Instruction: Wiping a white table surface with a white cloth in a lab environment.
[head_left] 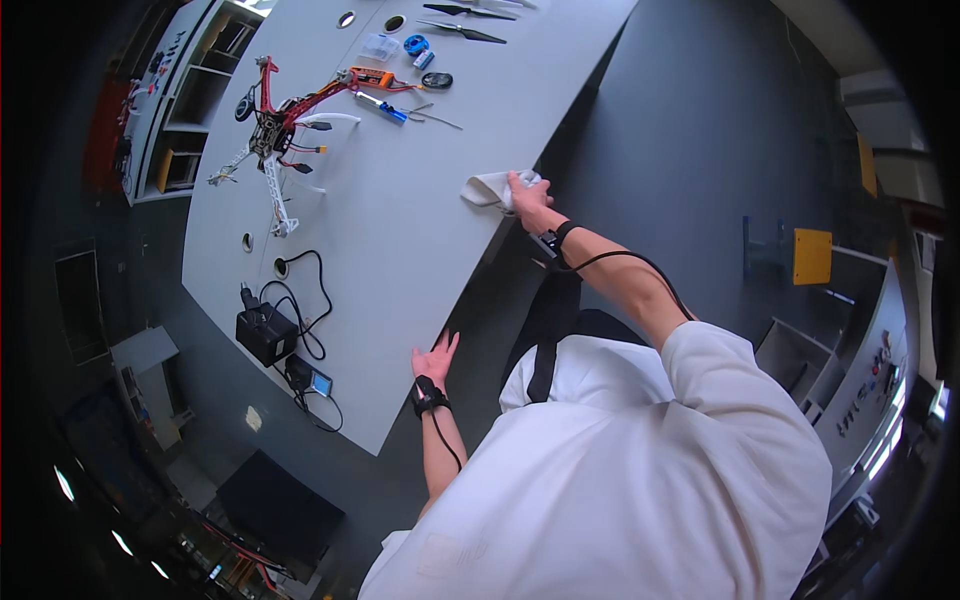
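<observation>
A pale cloth (487, 190) lies bunched on the near edge of the white table (400, 270), and my right hand (531, 194) is closed on it. My left hand (436, 362) hangs at the table's near edge, palm up and fingers spread, with nothing in it. Toward the far side stands a quadcopter frame (270, 135) with red and white arms. Beside it are an orange battery pack (373, 78) and a blue-handled tool (382, 107).
Several dark propellers (462, 31), a clear plastic box (379, 47) and a blue roll (416, 44) lie at the table's far end. A black power adapter (266, 333) with looping cables and a small device with a screen (320, 383) sit at the left edge.
</observation>
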`<state>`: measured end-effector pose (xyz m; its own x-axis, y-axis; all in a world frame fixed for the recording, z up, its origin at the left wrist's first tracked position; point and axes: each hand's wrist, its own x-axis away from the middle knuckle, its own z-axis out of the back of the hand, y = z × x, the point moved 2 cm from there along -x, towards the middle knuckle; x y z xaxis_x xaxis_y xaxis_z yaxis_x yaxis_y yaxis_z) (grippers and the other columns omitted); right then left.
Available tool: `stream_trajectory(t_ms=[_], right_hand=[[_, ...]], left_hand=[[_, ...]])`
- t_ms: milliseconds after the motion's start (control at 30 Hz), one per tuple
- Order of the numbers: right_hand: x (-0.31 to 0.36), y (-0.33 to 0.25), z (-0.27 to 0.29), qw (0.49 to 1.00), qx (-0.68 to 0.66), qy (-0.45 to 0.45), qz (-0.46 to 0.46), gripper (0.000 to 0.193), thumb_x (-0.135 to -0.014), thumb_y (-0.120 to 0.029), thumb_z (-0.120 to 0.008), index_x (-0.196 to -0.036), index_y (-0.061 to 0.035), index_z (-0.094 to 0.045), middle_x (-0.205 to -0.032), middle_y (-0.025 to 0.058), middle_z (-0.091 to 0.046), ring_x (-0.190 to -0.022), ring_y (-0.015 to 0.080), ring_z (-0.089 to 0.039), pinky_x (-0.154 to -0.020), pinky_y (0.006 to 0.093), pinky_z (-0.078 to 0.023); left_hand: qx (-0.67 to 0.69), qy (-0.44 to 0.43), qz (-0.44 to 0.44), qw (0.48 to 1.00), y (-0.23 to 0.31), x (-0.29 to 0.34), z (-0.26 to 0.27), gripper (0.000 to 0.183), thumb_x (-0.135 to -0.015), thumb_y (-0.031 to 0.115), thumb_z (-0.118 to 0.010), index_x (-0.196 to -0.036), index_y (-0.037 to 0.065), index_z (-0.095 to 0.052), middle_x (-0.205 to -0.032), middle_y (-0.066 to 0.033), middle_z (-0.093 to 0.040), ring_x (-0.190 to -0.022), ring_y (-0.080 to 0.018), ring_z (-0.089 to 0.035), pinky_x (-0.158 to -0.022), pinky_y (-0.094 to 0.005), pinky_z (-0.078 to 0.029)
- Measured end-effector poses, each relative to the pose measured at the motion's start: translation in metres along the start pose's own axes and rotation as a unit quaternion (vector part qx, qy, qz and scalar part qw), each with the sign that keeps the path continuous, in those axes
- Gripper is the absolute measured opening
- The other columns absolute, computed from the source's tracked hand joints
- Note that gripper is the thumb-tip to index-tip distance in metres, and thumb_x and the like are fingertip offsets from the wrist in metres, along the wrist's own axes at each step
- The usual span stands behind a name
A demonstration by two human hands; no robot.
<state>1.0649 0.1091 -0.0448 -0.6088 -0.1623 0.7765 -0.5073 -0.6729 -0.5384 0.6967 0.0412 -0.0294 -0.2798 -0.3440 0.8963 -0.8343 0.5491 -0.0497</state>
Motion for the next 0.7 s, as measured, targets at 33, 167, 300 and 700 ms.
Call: stream_trajectory(t_ms=[33,167,300,700], right_hand=[[0.022,0.017,-0.011,0.999,-0.003,-0.043,-0.009,0.087,-0.074,-0.053,-0.066,-0.131,-0.0023,-0.024,-0.127,0.0278,-0.031,-0.118,0.04,-0.038,-0.098,0.0468,-0.035],[0.077,0.094,-0.059,0.987,-0.079,-0.115,-0.082,0.1,-0.072,-0.052,-0.068,-0.139,-0.0018,-0.013,-0.135,0.0317,-0.023,-0.128,0.0422,-0.026,-0.102,0.046,-0.031],[0.131,0.132,-0.084,0.98,-0.057,-0.169,-0.086,0.095,-0.073,-0.05,-0.068,-0.137,-0.0015,-0.017,-0.135,0.0287,-0.025,-0.126,0.0395,-0.03,-0.102,0.0449,-0.033],[0.026,0.063,-0.039,0.983,-0.111,-0.142,0.015,0.089,-0.075,-0.045,-0.069,-0.135,-0.0018,-0.02,-0.137,0.0255,-0.024,-0.124,0.0369,-0.035,-0.088,0.0461,-0.046]], left_hand=[[-0.011,0.009,0.005,1.0,0.008,0.003,0.01,0.064,-0.095,0.049,-0.021,-0.133,-0.002,-0.03,-0.136,-0.0196,-0.037,-0.131,-0.0316,-0.03,-0.107,-0.0588,-0.019],[-0.153,0.003,0.053,0.987,-0.003,-0.001,-0.02,0.07,-0.092,0.058,-0.016,-0.137,0.005,-0.03,-0.139,-0.016,-0.036,-0.132,-0.0295,-0.031,-0.106,-0.0594,-0.019],[-0.222,0.02,0.094,0.97,0.008,-0.002,-0.018,0.074,-0.091,0.061,-0.013,-0.139,0.005,-0.024,-0.142,-0.0128,-0.035,-0.132,-0.0282,-0.033,-0.106,-0.0574,-0.019],[-0.081,0.118,-0.014,0.99,0.066,0.028,0.036,0.051,-0.093,0.04,-0.038,-0.125,0.0,-0.038,-0.126,-0.0184,-0.047,-0.122,-0.0317,-0.043,-0.1,-0.0513,-0.034]])
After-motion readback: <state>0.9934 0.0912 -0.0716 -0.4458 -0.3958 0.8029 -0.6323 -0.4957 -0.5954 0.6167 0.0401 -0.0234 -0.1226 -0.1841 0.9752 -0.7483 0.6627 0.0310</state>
